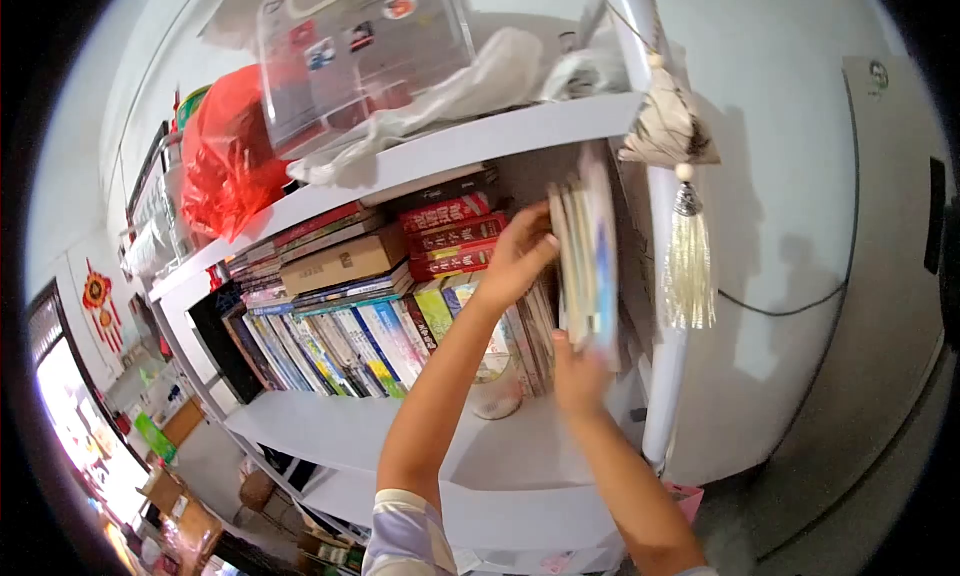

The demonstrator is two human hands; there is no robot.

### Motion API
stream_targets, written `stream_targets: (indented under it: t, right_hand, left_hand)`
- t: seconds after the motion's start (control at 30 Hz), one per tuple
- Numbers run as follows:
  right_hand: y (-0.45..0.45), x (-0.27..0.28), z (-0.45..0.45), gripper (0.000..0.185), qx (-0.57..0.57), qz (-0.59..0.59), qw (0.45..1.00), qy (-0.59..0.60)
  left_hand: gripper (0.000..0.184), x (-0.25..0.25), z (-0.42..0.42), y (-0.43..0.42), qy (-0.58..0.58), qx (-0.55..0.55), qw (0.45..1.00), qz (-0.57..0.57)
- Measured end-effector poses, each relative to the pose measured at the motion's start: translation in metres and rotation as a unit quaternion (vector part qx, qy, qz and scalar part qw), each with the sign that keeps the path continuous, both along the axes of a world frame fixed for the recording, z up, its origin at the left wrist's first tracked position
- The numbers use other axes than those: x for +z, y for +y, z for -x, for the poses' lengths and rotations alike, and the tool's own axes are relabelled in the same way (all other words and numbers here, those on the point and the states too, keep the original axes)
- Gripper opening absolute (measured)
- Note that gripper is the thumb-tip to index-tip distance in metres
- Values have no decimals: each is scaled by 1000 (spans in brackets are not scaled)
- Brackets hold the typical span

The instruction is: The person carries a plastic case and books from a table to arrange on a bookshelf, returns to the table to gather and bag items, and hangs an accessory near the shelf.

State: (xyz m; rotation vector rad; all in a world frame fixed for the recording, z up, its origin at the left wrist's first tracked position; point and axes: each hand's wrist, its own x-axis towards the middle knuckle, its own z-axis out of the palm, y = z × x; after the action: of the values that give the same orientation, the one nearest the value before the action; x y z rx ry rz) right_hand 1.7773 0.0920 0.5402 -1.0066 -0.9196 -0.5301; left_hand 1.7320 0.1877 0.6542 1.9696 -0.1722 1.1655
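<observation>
A bundle of thin books [583,261] stands upright at the right end of the shelf, slightly blurred. My right hand [583,381] grips its lower end, thumb on the near side and the other fingers mostly hidden. At the bundle's upper left edge is my left hand [520,256], its fingers curled against the books and the thumb bent toward them. Left of the bundle runs a row of upright books [350,346]. Thick red dictionaries [455,238] lie stacked above that row. A clear jar [495,391] sits in front of the books, below my left forearm.
On the top board [480,136] are a clear plastic case [365,56], a red plastic bag [228,151] and white plastic bags [450,96]. A tasselled ornament [688,246] hangs by the white post [665,376]. A grey cabinet or door [890,226] stands at the right.
</observation>
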Motion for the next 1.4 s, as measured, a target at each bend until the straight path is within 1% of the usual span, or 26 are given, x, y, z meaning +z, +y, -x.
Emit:
stream_targets:
  t: [0.1, 0.2, 0.3, 0.33, 0.37, 0.43, 0.47, 0.57, 0.6, 0.63, 0.7, 0.73, 0.77, 0.83, 0.9, 0.97, 1.0, 1.03, 1.07, 1.1, 1.13, 1.17, 1.2, 1.3, 1.37, 1.4]
  right_hand:
    - [-1, -12, -1, 32, -17, -35, 999, 16]
    - [5, -22, -4, 32, 57, -24, 996, 71]
    - [0, -20, 2, 31, 171, -31, 977, 124]
    - [10, -29, -11, 31, 94, 20, 992, 85]
    - [16, -40, -15, 31, 66, 52, 993, 87]
    - [21, -42, -17, 33, 64, -7, 996, 56]
    - [18, -39, -16, 33, 72, 1, 996, 59]
    - [9, -33, -12, 33, 72, 8, 995, 62]
    - [12, -33, -15, 32, 54, -1, 997, 54]
    - [11, -34, -15, 32, 37, -7, 998, 46]
    - [-6, -32, -10, 35, 112, 73, 981, 140]
    - [-14, -26, -5, 36, 181, 66, 961, 196]
    - [-20, -23, 0, 38, 248, 58, 933, 254]
    - [-30, -28, -1, 41, 173, 120, 957, 199]
    - [-32, -31, -2, 41, 243, 105, 936, 231]
    - [-31, -35, -4, 26, 206, -5, 969, 137]
    - [-43, -38, -1, 28, 90, 146, 978, 117]
    - [-51, -54, -1, 29, 41, 204, 974, 93]
    - [-60, -69, -1, 30, -8, 258, 964, 66]
    - [-59, -106, -6, 30, 13, 223, 974, 44]
    - [-71, -129, -6, 31, 31, 161, 986, 34]
    - [-83, -151, -5, 32, 49, 100, 994, 18]
    - [-109, -156, 0, 34, 64, 9, 998, 14]
    - [-153, -75, 57, 43, 0, -169, 984, 56]
    - [-171, -68, 59, 48, 82, -215, 970, 79]
    - [-179, -72, 54, 49, 106, -206, 971, 52]
  left_hand:
    - [63, 5, 4, 5, 64, -59, 995, -52]
    - [74, 13, 10, 2, 98, -60, 992, -44]
    - [76, 23, 19, -5, 150, -15, 986, -65]
    - [78, 31, 24, -10, 187, -38, 981, -36]
    - [78, 31, 20, -1, 175, -49, 981, -65]
    - [77, 27, 7, 20, 151, -72, 978, -122]
    - [81, 26, 6, 22, 152, -81, 979, -111]
    - [78, 27, 6, 30, 161, -113, 975, -102]
    - [73, 30, 11, 28, 202, -102, 970, -87]
    - [61, 29, 13, 30, 189, -95, 974, -82]
    - [51, 29, 15, 39, 228, -105, 966, -59]
    - [47, 31, 21, 39, 245, -48, 966, -72]
    - [48, 31, 23, 39, 237, -38, 966, -96]
    - [49, 29, 14, 52, 253, -71, 957, -120]
    - [50, 37, 17, 45, 286, -77, 952, -77]
    - [46, 46, 20, 38, 292, -35, 947, -129]
    - [45, 51, 18, 43, 294, -28, 940, -171]
    - [44, 56, 18, 49, 296, -18, 931, -212]
    - [43, 58, 16, 53, 318, -4, 925, -210]
    - [42, 58, 13, 54, 340, 12, 917, -207]
    - [40, 60, 13, 51, 316, -38, 923, -215]
    - [37, 55, 2, 68, 330, -21, 924, -190]
    - [36, 57, -3, 74, 330, -33, 919, -214]
    - [36, 58, -1, 69, 335, -37, 911, -237]
    - [36, 59, 1, 65, 334, -16, 908, -252]
    - [36, 59, 1, 64, 334, 1, 904, -267]
